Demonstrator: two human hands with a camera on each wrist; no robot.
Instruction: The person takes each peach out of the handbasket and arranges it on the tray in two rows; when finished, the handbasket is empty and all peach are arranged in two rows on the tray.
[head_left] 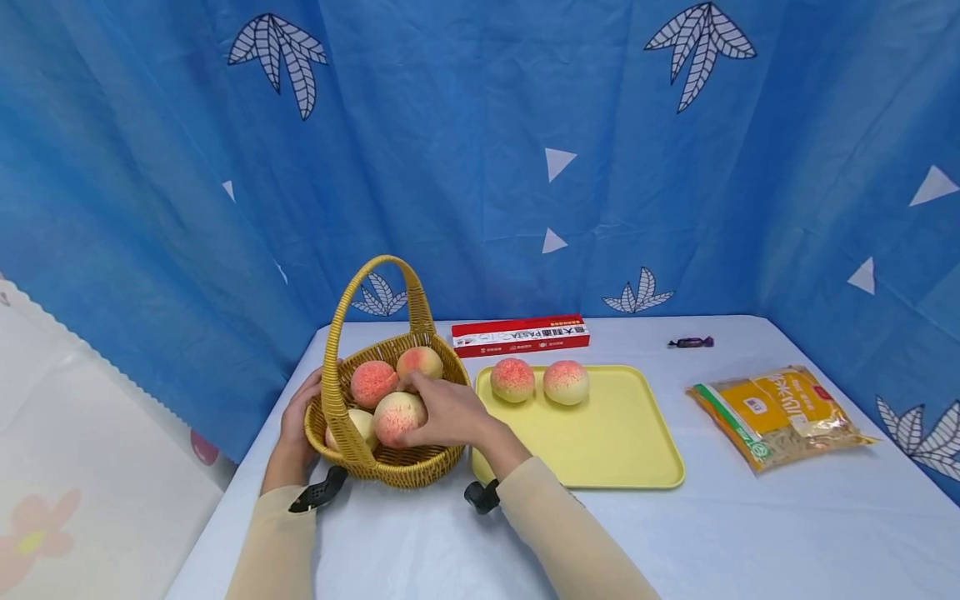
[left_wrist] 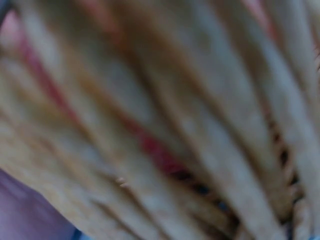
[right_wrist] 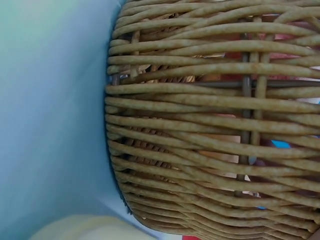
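A woven wicker basket (head_left: 408,477) with a tall arched handle stands at the left of the table, and several peaches lie in it. My right hand (head_left: 453,410) reaches over its right rim and grips a pale peach with a pink blush (head_left: 396,418). Beside that one are a redder peach (head_left: 372,383), a peach at the back (head_left: 420,362) and a partly hidden pale one (head_left: 363,427). On the basket's left side, my left hand (head_left: 298,414) holds the wall near the rim. Close-up wicker (left_wrist: 200,120) fills the left wrist view, blurred; the right wrist view shows the basket wall (right_wrist: 210,120).
A yellow tray (head_left: 615,450) right of the basket bears two peaches (head_left: 513,380) near its back left corner. Behind it lies a red pasta box (head_left: 521,336). Farther right are a purple-wrapped candy (head_left: 691,342) and an orange food packet (head_left: 783,414). Blue curtains (head_left: 480,167) hang behind.
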